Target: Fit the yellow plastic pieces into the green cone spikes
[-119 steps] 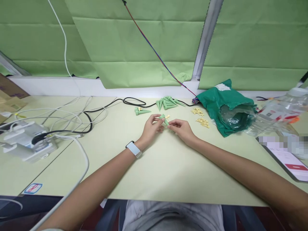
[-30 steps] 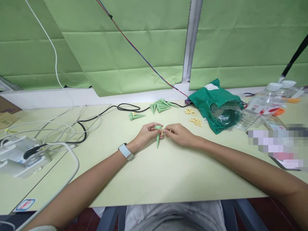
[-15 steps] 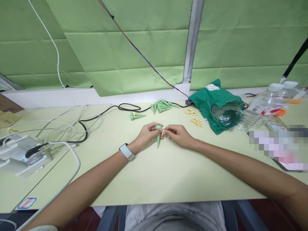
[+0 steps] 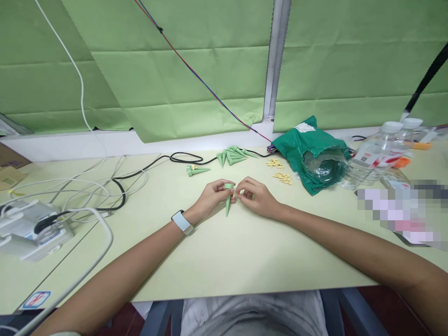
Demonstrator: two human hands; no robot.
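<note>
matt plastic spike [image 4: 227, 206], small smooth plastic pieces [image 4: 283, 178], glossy crinkled plastic bag [image 4: 324, 138], clear shiny plastic bottles [image 4: 371, 154], smooth low-sheen tabletop [image 4: 245, 256], creased matt cloth-like blind [image 4: 217, 32], dull cardboard box [image 4: 11, 155]

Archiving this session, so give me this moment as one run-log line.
left hand: holding green spike, point down | right hand: at yellow piece, grip unclear | beyond: green spike pile

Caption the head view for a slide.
Left hand holds a green spike point-down, right hand at the small yellow part beside it.
</note>
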